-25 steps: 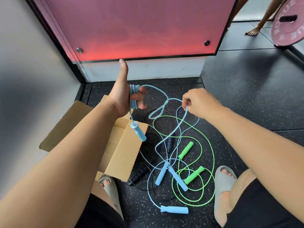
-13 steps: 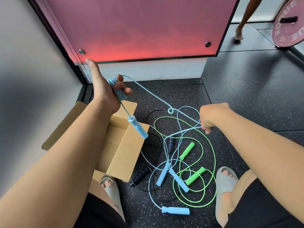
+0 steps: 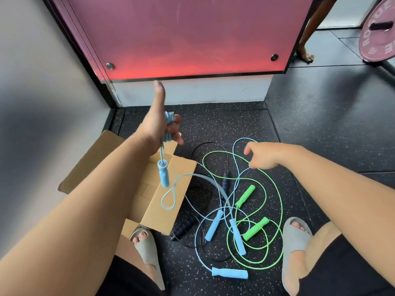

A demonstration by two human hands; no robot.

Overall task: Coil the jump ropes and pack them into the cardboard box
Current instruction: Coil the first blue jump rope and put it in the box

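Gripping blue rope coils (image 3: 168,127) in its fingers, the raised left hand (image 3: 155,127) points thumb up; the right hand (image 3: 264,157) curls downward, its grip hidden.

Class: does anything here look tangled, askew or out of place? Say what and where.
Yes: green, blue and black jump ropes lie in one tangle on the floor beside the cardboard box, cords crossing.

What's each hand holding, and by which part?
The left hand grips the light-blue jump rope by its coiled cord, wrapped round that hand; its handle dangles. The right hand appears to hold nothing.
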